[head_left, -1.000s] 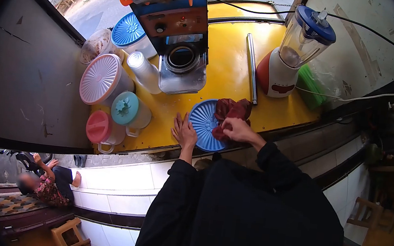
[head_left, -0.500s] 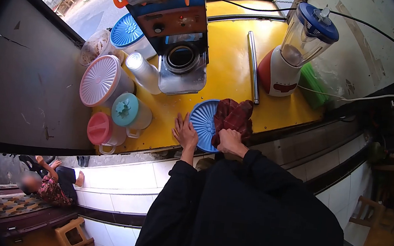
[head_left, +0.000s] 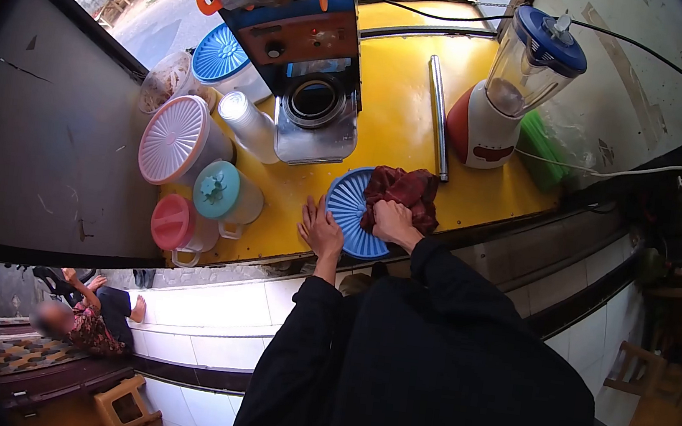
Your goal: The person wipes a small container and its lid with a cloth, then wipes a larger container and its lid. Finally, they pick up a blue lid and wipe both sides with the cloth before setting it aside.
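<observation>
A round blue ribbed lid [head_left: 346,199] lies at the front edge of the yellow counter. My left hand [head_left: 321,229] rests against its left rim, fingers stretched out. A dark red cloth [head_left: 404,193] is bunched over the lid's right side, and my right hand [head_left: 395,223] is closed on it, pressing it to the ribbed surface. The cloth hides part of the lid. Just behind the lid stands a cup sealing machine [head_left: 315,117] with a round metal ring at its base.
Left of the machine stand a stack of clear cups [head_left: 248,125], a pink-lidded tub [head_left: 177,140], a teal-lidded jug [head_left: 227,193] and a red-lidded jug [head_left: 179,227]. To the right are a metal tube [head_left: 438,119] and a blender [head_left: 506,93]. A person [head_left: 93,319] sits at lower left.
My right hand and the cloth have shifted slightly left and up across the lid. The lid's lower right edge now shows more. My left hand has hardly moved.
</observation>
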